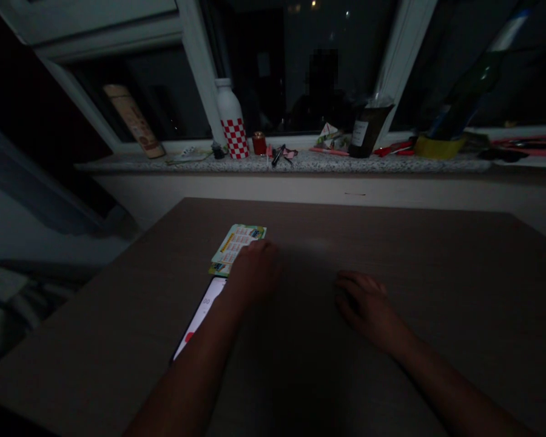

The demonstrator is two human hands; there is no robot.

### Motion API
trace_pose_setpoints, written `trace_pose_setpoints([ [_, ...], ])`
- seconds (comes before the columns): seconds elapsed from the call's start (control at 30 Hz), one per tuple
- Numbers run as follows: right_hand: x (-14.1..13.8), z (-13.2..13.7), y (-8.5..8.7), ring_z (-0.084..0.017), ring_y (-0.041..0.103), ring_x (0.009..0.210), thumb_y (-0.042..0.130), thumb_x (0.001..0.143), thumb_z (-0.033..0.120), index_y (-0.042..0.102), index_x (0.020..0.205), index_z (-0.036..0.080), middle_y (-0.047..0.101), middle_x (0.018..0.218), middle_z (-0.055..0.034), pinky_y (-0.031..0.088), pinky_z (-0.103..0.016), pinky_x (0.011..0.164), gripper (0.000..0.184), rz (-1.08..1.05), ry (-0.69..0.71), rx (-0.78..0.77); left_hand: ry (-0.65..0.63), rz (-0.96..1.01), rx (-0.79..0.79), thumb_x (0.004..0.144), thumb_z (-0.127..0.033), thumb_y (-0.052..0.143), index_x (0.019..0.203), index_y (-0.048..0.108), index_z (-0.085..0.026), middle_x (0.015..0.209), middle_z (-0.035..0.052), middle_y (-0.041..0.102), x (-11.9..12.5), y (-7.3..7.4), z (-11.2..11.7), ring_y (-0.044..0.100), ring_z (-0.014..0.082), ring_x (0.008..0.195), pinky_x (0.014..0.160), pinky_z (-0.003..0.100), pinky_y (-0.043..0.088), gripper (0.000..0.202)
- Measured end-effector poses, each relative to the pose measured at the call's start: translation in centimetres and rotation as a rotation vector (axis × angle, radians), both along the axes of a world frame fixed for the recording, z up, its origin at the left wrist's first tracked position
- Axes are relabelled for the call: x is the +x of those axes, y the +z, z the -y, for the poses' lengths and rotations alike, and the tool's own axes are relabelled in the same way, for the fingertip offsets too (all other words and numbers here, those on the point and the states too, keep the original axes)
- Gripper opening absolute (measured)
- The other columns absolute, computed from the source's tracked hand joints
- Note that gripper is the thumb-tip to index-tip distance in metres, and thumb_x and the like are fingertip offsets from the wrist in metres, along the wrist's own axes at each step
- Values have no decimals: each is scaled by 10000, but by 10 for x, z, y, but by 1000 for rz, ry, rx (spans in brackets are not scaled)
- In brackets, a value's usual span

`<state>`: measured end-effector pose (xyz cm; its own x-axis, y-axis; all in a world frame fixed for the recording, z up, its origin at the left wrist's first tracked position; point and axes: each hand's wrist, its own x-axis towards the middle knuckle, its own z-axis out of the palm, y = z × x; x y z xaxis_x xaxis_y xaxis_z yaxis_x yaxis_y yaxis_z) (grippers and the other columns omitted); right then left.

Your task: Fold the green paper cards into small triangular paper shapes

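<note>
Tabletop (418,249), cards (235,244) (partly hidden), beside left hand (258,268)

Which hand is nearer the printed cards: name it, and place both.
Left. The left hand is at the right side of the printed cards, hiding part of them; contact is unclear. The right hand is well apart from them, farther right.

The left hand (257,270) hides part of the cards (236,243), their lettering (242,239) too small to read; the left forearm (198,370) covers part of the phone (202,315) and leaves the bottom edge. The green bottle (481,76) runs past the top edge; the label (359,133) on the cup (376,124) is illegible.
</note>
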<state>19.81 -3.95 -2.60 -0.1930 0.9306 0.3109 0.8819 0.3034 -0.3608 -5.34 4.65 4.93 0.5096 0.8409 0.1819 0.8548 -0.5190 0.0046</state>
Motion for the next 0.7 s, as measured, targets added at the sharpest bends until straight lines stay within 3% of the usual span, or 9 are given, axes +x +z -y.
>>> trace_pose_setpoints([
  [0.1, 1, 0, 0, -300, 532, 1125, 515, 874, 256, 622, 1126, 204, 594, 1220, -115, 401, -493, 944, 279, 5, -7, -8, 213, -36, -36, 864, -344, 520, 1283, 488, -156, 1345, 152, 496, -21, -1, -15, 451, 305, 1239, 1026, 429, 364, 460],
  [0.17, 1, -1, -1, -298, 534, 1121, 519, 874, 260, 622, 1125, 202, 593, 1220, -116, 402, -490, 943, 277, 8, -10, -8, 259, -51, -78, 847, -359, 531, 1271, 504, -126, 1310, 182, 522, -31, -4, -21, 484, 332, 1207, 986, 444, 402, 484],
  [0.37, 2, -1, -2, -294, 526, 1133, 519, 877, 255, 617, 1130, 199, 593, 1222, -117, 399, -486, 948, 277, 15, -5, 2, 306, -82, -183, 846, -290, 507, 1073, 638, -117, 1143, 178, 636, -41, -5, -26, 610, 281, 1038, 852, 342, 476, 314],
  [0.53, 1, -1, -1, -291, 529, 1124, 519, 877, 248, 615, 1135, 203, 593, 1217, -115, 402, -489, 943, 279, 2, -3, 1, 352, -90, -215, 888, -276, 402, 948, 693, -107, 992, 179, 700, -41, 1, -28, 677, 241, 825, 677, 290, 483, 342],
  [0.7, 0, -1, 1, -301, 535, 1118, 519, 871, 247, 624, 1118, 201, 597, 1218, -121, 409, -499, 931, 272, -4, -11, -5, 381, -84, -141, 883, -265, 385, 910, 709, -113, 924, 173, 720, -38, 9, -25, 683, 241, 808, 678, 283, 467, 359],
])
